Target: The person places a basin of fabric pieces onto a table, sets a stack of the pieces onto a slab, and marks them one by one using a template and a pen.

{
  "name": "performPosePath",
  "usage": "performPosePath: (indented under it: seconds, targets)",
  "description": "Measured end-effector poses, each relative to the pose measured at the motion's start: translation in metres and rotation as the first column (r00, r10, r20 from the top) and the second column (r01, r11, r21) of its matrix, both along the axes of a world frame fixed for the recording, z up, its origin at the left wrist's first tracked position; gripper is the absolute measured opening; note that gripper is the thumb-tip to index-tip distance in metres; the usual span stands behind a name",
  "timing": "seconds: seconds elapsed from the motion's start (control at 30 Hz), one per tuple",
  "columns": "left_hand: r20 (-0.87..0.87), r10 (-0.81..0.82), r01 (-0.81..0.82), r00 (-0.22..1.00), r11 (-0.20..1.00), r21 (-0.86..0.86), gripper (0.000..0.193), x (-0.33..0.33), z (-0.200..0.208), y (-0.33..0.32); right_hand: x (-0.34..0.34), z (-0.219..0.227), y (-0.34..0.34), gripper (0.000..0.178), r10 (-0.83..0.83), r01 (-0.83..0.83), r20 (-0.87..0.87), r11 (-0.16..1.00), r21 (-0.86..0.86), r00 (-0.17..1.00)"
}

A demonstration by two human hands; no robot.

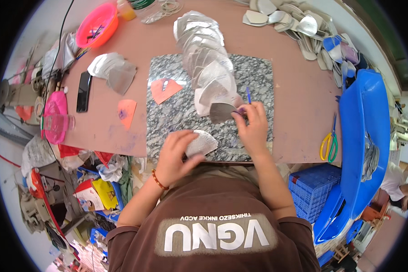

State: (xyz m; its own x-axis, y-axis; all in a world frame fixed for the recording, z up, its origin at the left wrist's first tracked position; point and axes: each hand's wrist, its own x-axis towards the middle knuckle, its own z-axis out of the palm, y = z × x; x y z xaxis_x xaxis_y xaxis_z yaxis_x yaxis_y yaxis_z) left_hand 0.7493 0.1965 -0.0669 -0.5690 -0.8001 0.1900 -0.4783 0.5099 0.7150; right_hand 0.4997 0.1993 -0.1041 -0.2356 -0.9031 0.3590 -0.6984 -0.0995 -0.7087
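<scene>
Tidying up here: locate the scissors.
In the head view, the scissors lie on the right of the tabletop, between the stone slab and the long blue tray.

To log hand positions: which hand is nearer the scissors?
Right. The right hand is left of the scissors, over the stone slab; the left hand is farther left.

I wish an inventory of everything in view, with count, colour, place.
Table: one, pinkish brown, centre
Slab: one, speckled grey, table middle
Silvery pieces: many, silver, table and slab
Orange pieces: two, orange, on and left of slab
Pen: one, blue, slab's right
Phone: one, black, left
Bowl: one, pink, far left
Scissors: one, yellow and green, table right
Pads: many, mostly pale, far right
Tubs: at least two, blue, right
Crate: one, blue, lower right
Clutter: uncountable, mixed, lower left
Shirt: one, brown, bottom
Left hand: one, at silvery piece
Right hand: one, beside pen
</scene>
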Motion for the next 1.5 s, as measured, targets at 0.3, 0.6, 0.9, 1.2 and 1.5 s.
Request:
performPosePath:
  seconds: [0.3, 0.6, 0.9, 1.2, 1.5]
  targets:
    - [0.047, 0.034, -0.028, 0.998, 0.993, -0.116, 0.071, -0.008, -0.021, 0.026, -0.016, 0.001, 0.045, 0.017, 0.06, -0.019, 0.567, 0.997, -0.079, 0.821]
    - [0.112, -0.054, 0.064, 0.992, 0.994, -0.088, 0.084, -0.007, -0.021, 0.005, -0.022, 0.003, 0.055, 0.017, 0.096, -0.066, 0.587, 0.995, -0.073, 0.804]
    - [0.083, -0.106, 0.107, 0.991, 0.994, -0.002, 0.085, -0.005, -0.005, -0.006, -0.023, 0.002, 0.058, 0.02, 0.044, -0.029, 0.716, 0.999, -0.034, 0.696]
    - [0.045, -0.107, 0.108, 0.993, 0.994, -0.022, 0.083, -0.003, -0.011, -0.002, -0.021, 0.014, 0.067, 0.019, 0.041, -0.058, 0.733, 0.998, -0.001, 0.679]
    - [0.07, -0.061, 0.065, 0.996, 0.997, -0.051, 0.084, -0.004, -0.012, 0.002, -0.024, 0.012, 0.07, 0.026, 0.022, -0.101, 0.535, 0.988, 0.119, 0.845]
